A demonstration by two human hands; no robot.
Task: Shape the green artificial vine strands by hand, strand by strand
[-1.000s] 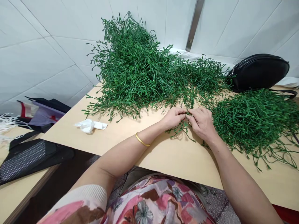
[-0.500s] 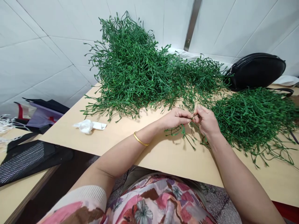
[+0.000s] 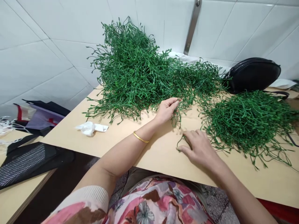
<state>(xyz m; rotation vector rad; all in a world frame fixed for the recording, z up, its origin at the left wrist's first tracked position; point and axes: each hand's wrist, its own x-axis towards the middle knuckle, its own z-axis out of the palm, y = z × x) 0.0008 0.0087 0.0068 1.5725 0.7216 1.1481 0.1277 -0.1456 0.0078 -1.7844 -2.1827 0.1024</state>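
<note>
Just in front of the big green pile [image 3: 134,68], the left hand [image 3: 166,109] pinched a sprig [image 3: 177,117] while the right hand [image 3: 198,147], thumb and fingers parted, touched a curved stem [image 3: 177,143], light handling seeming best against snags.

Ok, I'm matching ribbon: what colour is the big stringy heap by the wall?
The heap is green, dark to bright, best seen in the head view.

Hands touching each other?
Apart. The head view shows a strip of table between the left hand and the right hand.
</note>
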